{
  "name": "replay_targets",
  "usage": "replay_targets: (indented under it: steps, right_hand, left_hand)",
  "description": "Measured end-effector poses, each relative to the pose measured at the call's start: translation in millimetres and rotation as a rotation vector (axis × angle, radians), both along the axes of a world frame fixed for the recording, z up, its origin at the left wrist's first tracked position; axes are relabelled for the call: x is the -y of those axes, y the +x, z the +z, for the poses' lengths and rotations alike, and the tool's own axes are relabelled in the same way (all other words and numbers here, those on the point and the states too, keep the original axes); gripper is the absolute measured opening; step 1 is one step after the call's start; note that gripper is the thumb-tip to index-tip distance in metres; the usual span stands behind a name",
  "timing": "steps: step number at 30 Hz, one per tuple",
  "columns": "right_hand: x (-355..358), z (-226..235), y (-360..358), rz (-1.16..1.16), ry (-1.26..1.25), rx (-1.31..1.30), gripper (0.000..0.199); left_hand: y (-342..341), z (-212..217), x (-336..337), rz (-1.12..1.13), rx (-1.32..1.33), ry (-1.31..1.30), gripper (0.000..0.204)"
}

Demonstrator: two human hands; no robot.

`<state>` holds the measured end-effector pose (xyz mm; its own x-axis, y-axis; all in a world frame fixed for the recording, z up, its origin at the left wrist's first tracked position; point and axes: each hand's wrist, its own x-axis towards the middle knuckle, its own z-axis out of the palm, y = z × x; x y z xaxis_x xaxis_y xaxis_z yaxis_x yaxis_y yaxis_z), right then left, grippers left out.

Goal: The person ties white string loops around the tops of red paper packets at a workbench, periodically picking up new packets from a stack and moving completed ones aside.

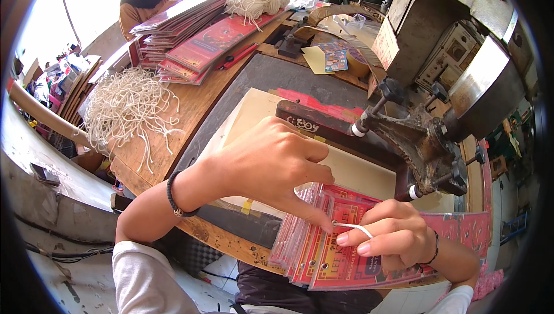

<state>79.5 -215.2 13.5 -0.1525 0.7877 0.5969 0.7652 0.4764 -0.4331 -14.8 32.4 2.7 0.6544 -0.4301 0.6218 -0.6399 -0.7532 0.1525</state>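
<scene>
My right hand [398,232] pinches the cord [354,226] at four o'clock, my left hand [274,155] stands half-open, and slack could unthread the eyelet [334,223].

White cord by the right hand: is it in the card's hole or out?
Apparently in: the white cord meets the hole in the red card. How far through, I cannot tell.

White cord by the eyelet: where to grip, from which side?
Probably best pinched between two fingertips on the bare span of the white cord, coming from the right. It is thin and slack, and its visible stretch curves from the eyelet to the right hand; the left hand crowds the eyelet's left side.
</scene>
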Motion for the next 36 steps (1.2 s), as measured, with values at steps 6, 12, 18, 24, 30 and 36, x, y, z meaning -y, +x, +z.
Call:
replay_targets:
  steps: [6,12,18,24,30,36]
  right_hand:
    - [3,2,0,-0.066,0.048,0.013,0.033]
    - [6,4,-2,-0.088,0.041,0.034,0.037]
    - [5,4,0,-0.087,0.013,0.020,0.041]
    - [3,7,0,-0.093,-0.018,-0.015,0.041]
    - [4,9,0,-0.096,-0.028,0.062,0.020]
    - [9,5,0,-0.101,0.025,0.149,0.020]
  left_hand:
    - [-4,8,-4,0.066,-0.038,0.081,0.060]
    - [-5,18,-6,0.178,-0.585,0.270,0.068]
    - [-11,23,-14,-0.042,-1.191,0.194,0.060]
    - [-11,26,-32,-0.736,-1.348,-0.329,0.054]
    - [7,2,-11,-0.512,-0.624,-0.531,0.042]
    - [-4,2,6,-0.020,0.006,0.044,0.032]
